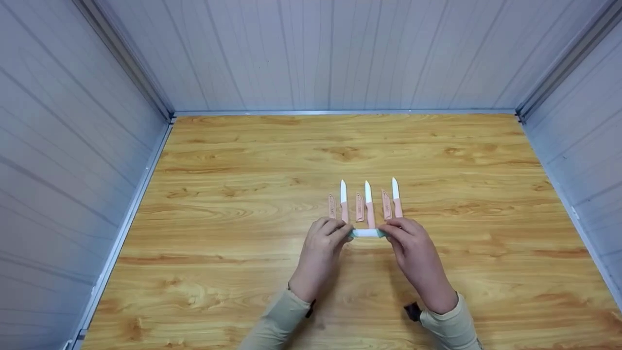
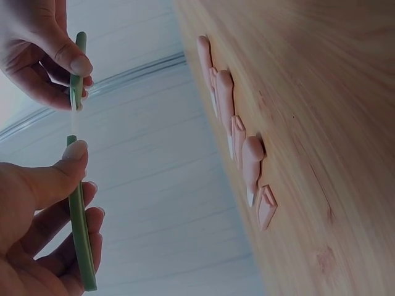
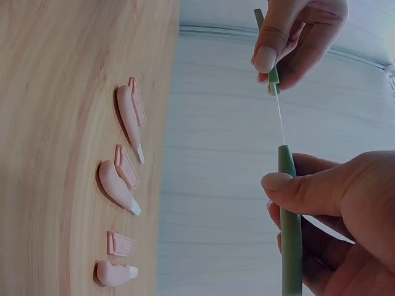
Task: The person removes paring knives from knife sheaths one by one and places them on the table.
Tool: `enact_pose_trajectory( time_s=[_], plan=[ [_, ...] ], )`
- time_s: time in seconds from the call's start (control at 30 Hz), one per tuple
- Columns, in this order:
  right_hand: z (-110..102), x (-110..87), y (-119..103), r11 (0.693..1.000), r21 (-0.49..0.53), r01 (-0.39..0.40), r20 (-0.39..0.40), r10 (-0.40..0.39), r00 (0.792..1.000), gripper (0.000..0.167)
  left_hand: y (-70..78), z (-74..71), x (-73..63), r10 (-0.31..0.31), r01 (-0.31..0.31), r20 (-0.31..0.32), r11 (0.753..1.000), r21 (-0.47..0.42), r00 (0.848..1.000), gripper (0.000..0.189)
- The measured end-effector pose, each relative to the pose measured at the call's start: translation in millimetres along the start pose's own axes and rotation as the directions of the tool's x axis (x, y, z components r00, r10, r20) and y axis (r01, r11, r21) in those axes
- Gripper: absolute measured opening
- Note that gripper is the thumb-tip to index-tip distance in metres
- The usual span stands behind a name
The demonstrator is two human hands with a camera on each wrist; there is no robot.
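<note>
My left hand (image 1: 320,250) and right hand (image 1: 420,260) hold a green paring knife level between them, above the table. The right fingers and thumb pinch its rounded green handle (image 3: 290,246). In the left fingers is what looks like its slim green sheath (image 2: 80,234). A stretch of white blade (image 1: 367,233) shows between the two green parts; its tip is hidden. Just beyond the hands lie three pink knives with white blades: a left one (image 1: 344,209), a middle one (image 1: 370,211) and a right one (image 1: 397,206).
Beside each pink knife, on its left, lies a pink sheath: left (image 1: 332,206), middle (image 1: 360,208), right (image 1: 387,204). All rest on a wood-grain table (image 1: 218,170). Pale panel walls (image 1: 311,58) enclose the table at the back and both sides.
</note>
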State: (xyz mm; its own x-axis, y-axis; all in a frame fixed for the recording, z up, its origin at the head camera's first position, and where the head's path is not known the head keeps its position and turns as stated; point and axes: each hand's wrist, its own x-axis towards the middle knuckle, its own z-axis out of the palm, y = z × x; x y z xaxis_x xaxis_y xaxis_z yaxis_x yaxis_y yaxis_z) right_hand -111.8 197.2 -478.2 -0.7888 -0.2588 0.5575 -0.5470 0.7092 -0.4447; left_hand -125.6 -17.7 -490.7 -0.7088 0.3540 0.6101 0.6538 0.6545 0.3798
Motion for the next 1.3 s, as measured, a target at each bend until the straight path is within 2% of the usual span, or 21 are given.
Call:
enact_pose_trajectory(
  time_s=[0.27,0.53,0.77,0.97,1.13,1.3],
  plan=[
    [-2,-2.3,3,1.000,-0.007,-0.025,0.008,0.025,1.000,0.022,1.4,-2.1,0.3,-0.034,0.034,0.036,0.999,0.006,0.999,0.018],
    [-7,-4.4,9,0.998,-0.038,-0.044,-0.028,0.043,0.999,0.021,-7.5,-3.8,-3.1,-0.067,0.067,-0.015,0.998,-0.011,0.998,0.018],
    [-8,-4.8,11,0.997,-0.047,-0.058,-0.020,0.057,0.998,0.019,-9.7,-2.7,-5.7,-0.066,0.065,-0.026,0.998,-0.016,0.998,0.018],
    [-8,-5.3,11,0.998,-0.029,-0.051,-0.037,0.050,0.998,0.020,-10.3,-2.1,-7.6,-0.095,0.093,-0.024,0.993,-0.074,0.995,0.020],
    [-7,-6.8,11,0.997,-0.020,-0.078,-0.029,0.077,0.997,0.022,-12.3,0.6,-8.2,-0.089,0.088,-0.004,0.990,-0.112,0.996,0.020],
    [-6,-8.0,13,0.996,-0.026,-0.089,-0.024,0.088,0.996,0.031,-12.3,3.2,-8.5,-0.113,0.115,0.021,0.973,-0.201,0.993,0.023]
  ],
)
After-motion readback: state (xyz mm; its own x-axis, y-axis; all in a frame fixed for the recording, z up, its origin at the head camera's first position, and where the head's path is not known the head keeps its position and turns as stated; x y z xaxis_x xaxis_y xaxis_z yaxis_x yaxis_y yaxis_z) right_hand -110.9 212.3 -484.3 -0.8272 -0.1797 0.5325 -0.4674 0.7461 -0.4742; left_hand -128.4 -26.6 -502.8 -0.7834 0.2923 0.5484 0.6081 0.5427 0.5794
